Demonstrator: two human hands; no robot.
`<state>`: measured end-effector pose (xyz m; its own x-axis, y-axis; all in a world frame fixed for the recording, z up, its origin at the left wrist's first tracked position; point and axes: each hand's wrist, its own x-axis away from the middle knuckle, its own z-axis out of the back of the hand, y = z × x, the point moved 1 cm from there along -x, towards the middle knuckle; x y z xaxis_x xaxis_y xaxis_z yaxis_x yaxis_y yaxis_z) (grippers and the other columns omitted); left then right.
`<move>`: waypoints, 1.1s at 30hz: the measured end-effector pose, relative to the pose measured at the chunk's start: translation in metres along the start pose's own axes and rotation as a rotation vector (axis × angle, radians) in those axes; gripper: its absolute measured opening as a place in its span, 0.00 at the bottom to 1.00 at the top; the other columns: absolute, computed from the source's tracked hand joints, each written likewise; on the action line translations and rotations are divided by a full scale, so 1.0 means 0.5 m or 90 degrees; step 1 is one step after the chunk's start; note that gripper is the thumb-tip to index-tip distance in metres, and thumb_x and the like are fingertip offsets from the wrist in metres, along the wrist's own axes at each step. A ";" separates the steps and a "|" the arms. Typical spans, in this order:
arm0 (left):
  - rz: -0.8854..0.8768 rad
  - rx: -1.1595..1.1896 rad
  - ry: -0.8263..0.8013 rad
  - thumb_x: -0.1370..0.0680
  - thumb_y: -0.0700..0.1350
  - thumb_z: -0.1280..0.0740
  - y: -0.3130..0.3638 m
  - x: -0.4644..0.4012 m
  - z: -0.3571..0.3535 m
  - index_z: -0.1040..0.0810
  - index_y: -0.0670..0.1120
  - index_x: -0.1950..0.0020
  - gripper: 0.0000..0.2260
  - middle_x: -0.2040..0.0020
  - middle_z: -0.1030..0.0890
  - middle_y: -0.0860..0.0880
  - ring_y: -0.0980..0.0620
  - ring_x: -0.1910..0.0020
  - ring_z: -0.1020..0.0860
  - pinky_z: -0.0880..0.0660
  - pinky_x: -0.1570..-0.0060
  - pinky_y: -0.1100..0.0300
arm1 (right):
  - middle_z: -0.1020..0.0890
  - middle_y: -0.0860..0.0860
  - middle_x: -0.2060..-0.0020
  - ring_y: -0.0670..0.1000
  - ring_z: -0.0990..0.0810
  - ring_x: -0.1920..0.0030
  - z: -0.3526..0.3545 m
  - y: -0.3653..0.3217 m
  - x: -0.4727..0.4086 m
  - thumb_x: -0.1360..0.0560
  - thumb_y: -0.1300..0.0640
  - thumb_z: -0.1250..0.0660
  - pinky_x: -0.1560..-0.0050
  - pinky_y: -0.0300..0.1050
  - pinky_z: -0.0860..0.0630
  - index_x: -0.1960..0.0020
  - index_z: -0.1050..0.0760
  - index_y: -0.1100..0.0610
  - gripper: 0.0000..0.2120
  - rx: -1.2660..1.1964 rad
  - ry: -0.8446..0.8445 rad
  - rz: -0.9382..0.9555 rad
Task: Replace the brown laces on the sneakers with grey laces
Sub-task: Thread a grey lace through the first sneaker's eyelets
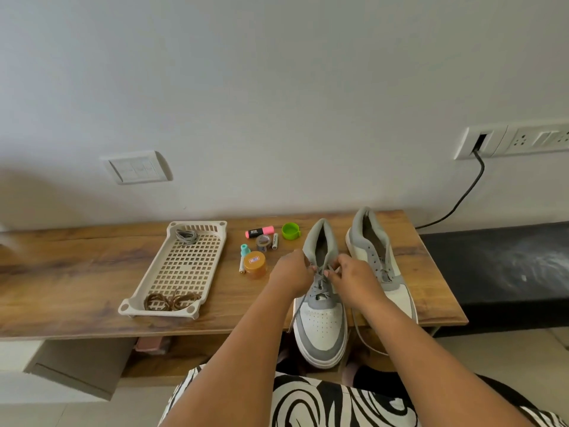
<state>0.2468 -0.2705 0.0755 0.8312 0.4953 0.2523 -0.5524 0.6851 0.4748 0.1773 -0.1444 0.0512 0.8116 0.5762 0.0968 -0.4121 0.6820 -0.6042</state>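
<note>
Both hands, L hand (292, 272) & R hand (354, 277), pinch the grey lace (320, 280) at the upper eyelets of the near sneaker (320, 315) on the table (77, 303): keep tension even, lace flat, ends equal; brown laces (171, 301) lie in the tray (147, 282).

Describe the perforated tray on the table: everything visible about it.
The tray is a cream, plastic-looking rectangle with a grid of square holes, low slotted walls and round corner posts. It lies flat on the wooden table, left of the sneakers, its long side angled away from the viewer. A bundle of grey lace sits in its far end and coiled brown laces in its near end. Neither hand touches it.
</note>
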 end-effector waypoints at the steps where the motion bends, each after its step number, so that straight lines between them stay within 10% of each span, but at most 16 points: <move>1: 0.008 0.017 -0.014 0.18 0.45 0.38 0.002 0.002 0.000 0.26 0.41 0.39 0.11 0.44 0.21 0.43 0.45 0.46 0.23 0.26 0.47 0.54 | 0.22 0.51 0.60 0.51 0.25 0.59 0.002 0.001 -0.001 0.20 0.49 0.37 0.61 0.44 0.32 0.52 0.26 0.57 0.10 0.014 -0.017 -0.015; 7: 0.090 0.203 -0.098 0.19 0.42 0.42 0.008 0.016 0.016 0.27 0.39 0.36 0.14 0.48 0.24 0.43 0.47 0.52 0.28 0.30 0.54 0.54 | 0.17 0.54 0.66 0.51 0.18 0.64 0.016 -0.025 0.015 0.16 0.54 0.44 0.64 0.42 0.22 0.54 0.26 0.60 0.14 -0.481 -0.181 -0.223; 15: -0.094 -0.084 -0.241 0.18 0.46 0.44 0.018 0.062 0.056 0.21 0.43 0.42 0.14 0.44 0.21 0.46 0.47 0.44 0.25 0.28 0.40 0.51 | 0.18 0.58 0.58 0.56 0.19 0.57 0.021 -0.031 0.021 0.18 0.58 0.42 0.51 0.53 0.22 0.54 0.22 0.60 0.13 -0.984 -0.308 -0.356; 18: -0.055 0.049 -0.077 0.18 0.45 0.43 0.008 0.044 0.063 0.20 0.40 0.47 0.14 0.49 0.19 0.41 0.44 0.49 0.21 0.23 0.49 0.51 | 0.19 0.57 0.63 0.53 0.19 0.60 0.007 -0.039 0.022 0.18 0.60 0.40 0.48 0.49 0.22 0.53 0.20 0.64 0.12 -0.904 -0.243 -0.293; 21: -0.001 0.265 0.111 0.17 0.48 0.39 -0.009 0.019 0.060 0.21 0.45 0.51 0.10 0.56 0.19 0.45 0.50 0.58 0.23 0.24 0.59 0.55 | 0.19 0.52 0.66 0.49 0.23 0.63 0.003 -0.040 0.026 0.20 0.56 0.35 0.59 0.40 0.26 0.57 0.18 0.59 0.11 -0.498 -0.117 -0.133; 25: 0.071 0.367 -0.087 0.19 0.53 0.35 0.001 0.014 0.002 0.19 0.42 0.48 0.15 0.52 0.18 0.42 0.48 0.55 0.20 0.19 0.53 0.54 | 0.20 0.50 0.64 0.48 0.24 0.61 -0.003 -0.035 0.031 0.22 0.52 0.32 0.67 0.29 0.35 0.56 0.19 0.60 0.11 -0.087 -0.063 0.067; 33: 0.163 0.574 -0.135 0.17 0.41 0.41 0.005 0.005 0.001 0.25 0.39 0.51 0.08 0.57 0.21 0.42 0.48 0.60 0.23 0.23 0.57 0.56 | 0.17 0.46 0.56 0.46 0.18 0.54 0.030 -0.003 0.014 0.23 0.61 0.34 0.52 0.39 0.21 0.49 0.17 0.50 0.10 -0.145 -0.162 0.037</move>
<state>0.2478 -0.2678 0.0777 0.7347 0.4057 0.5437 -0.5365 -0.1430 0.8317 0.1775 -0.1349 0.0646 0.6480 0.7250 0.2334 -0.3287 0.5427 -0.7729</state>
